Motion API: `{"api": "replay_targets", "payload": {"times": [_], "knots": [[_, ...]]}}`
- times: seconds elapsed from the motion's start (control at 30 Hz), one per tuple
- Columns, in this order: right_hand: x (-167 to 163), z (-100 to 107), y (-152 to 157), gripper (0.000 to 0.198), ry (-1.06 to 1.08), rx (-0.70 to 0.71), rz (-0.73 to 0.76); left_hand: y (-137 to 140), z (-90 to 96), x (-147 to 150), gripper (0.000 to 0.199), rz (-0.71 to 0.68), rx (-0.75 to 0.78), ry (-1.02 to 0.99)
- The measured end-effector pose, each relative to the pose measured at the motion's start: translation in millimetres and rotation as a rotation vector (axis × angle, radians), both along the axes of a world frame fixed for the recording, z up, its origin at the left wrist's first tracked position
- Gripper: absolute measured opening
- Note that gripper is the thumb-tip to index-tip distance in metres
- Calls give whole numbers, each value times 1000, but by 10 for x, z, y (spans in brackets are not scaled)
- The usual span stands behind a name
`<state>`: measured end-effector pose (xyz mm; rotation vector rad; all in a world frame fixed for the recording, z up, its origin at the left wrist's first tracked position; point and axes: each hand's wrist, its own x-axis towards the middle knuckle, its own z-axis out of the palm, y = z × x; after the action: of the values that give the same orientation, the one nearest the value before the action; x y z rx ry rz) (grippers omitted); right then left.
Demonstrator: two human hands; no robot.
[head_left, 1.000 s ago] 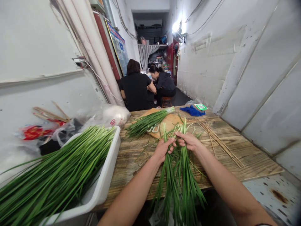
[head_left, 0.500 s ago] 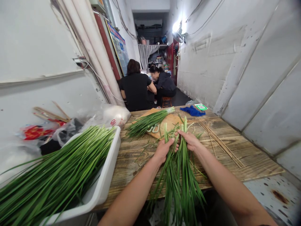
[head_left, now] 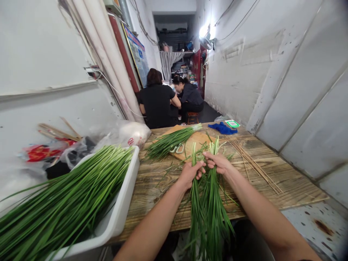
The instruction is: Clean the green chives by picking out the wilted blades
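My left hand [head_left: 192,172] is closed around a thin bunch of Chinese chives, pale stem ends up and green leaves hanging down over the table's near edge. Close beside it, my right hand [head_left: 216,162] grips a thicker bunch of Chinese chives [head_left: 214,199] near its white ends. Behind both hands, a trimmed bundle of chives [head_left: 174,139] lies on a wooden cutting board [head_left: 199,144]. Pale scissor handles [head_left: 178,148] poke out from under that bundle. Bits of loose leaf are scattered around the board.
A white plastic tub [head_left: 127,185] heaped with long chives stands at the left, plastic bags [head_left: 133,132] behind it. Thin bamboo sticks [head_left: 255,165] lie on the wooden table [head_left: 152,181] at right. A blue cloth [head_left: 221,127] and a green-edged card [head_left: 232,123] sit at the far edge. Two people [head_left: 157,101] sit beyond.
The strands between my hands have parted into two more distinct bunches. My left hand's fingers have drawn in around its bunch; both hands stay in nearly the same place.
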<state>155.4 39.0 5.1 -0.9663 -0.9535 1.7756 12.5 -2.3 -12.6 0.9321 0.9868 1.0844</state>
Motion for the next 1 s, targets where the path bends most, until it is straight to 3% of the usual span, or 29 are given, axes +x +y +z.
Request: {"api": "replay_targets", "payload": {"times": [0.3, 0.6, 0.9, 1.0], "knots": [[32, 62, -19, 37, -30, 43, 94, -2, 15, -23, 37, 30, 69, 1], [213, 78, 171, 28, 175, -25, -102, 14, 8, -7, 32, 75, 66, 5], [84, 63, 36, 31, 43, -26, 41, 20, -17, -2, 32, 96, 85, 2], [101, 67, 68, 30, 104, -46, 5, 18, -14, 0, 34, 79, 68, -16]]}}
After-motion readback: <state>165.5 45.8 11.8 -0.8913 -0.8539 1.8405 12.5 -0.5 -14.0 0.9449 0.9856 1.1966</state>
